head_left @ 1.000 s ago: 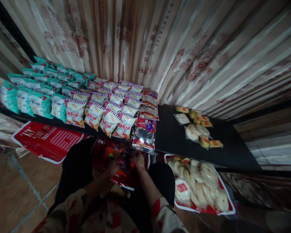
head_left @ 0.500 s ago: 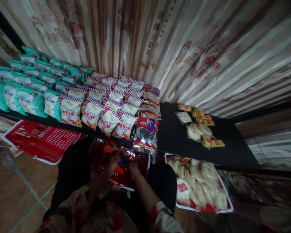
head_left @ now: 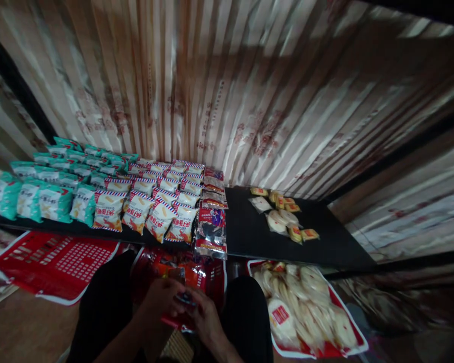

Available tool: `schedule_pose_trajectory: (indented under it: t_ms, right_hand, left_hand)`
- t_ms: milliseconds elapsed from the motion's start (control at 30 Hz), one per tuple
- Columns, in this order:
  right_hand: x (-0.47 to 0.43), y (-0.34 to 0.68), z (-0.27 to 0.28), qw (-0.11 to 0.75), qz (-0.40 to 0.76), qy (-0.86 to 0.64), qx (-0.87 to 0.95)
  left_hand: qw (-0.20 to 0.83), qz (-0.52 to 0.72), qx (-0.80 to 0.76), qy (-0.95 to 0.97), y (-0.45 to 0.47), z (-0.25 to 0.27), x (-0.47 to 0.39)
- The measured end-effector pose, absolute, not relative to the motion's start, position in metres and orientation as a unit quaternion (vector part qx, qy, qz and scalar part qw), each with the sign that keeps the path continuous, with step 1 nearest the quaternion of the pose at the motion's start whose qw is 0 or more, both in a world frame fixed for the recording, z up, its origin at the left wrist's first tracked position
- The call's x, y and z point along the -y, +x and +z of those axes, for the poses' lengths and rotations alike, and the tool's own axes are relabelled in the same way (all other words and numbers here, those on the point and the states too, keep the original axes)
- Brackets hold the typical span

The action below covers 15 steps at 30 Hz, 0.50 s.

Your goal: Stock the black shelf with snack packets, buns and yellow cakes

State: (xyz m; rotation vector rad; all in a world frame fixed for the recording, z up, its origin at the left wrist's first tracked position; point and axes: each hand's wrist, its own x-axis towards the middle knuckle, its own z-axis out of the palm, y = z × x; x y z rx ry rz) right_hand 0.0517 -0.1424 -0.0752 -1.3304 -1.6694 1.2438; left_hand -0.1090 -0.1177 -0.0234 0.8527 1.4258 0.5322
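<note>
Between my knees, my left hand (head_left: 162, 298) and my right hand (head_left: 205, 311) are close together over the near side of a red basket (head_left: 218, 285). Their fingers are closed on a small dark packet (head_left: 184, 299), one hand at each side. Its print is too dim to read. Orange and red packets (head_left: 191, 276) lie in the basket just beyond my hands. Above it, dark red clear-front packets (head_left: 211, 227) form a column on a black shelf (head_left: 245, 241), the front one reaching its edge.
White snack bags (head_left: 109, 209) and teal snack bags (head_left: 55, 202) stand in rows on the left. Yellow packets (head_left: 309, 234) and round white packs (head_left: 278, 222) lie right. Below are a red basket (head_left: 53, 262) and a basket (head_left: 357, 335) of wrapped round flat pieces (head_left: 310, 307). Pleated curtain (head_left: 196, 101) hangs behind.
My hands have drawn back out of the basket toward me, with the small packet between them. The view has tilted upward, so the shelf appears lower.
</note>
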Motion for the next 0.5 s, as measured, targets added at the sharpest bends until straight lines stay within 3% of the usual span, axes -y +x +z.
schedule_pose_trajectory:
  t_ms: [200, 367, 500]
  right_hand:
    - [0.146, 0.055, -0.025, 0.37, 0.517, -0.497, 0.591]
    - [0.125, 0.072, 0.027, 0.445, 0.503, -0.515, 0.532]
    - [0.091, 0.09, 0.062, 0.513, 0.504, -0.532, 0.447]
  left_hand:
    - [0.587, 0.314, -0.565, 0.487, -0.107, 0.06, 0.126]
    - [0.356, 0.432, -0.53, 0.637, -0.098, 0.089, 0.132]
    - [0.171, 0.43, -0.525, 0.714, -0.085, 0.08, 0.123]
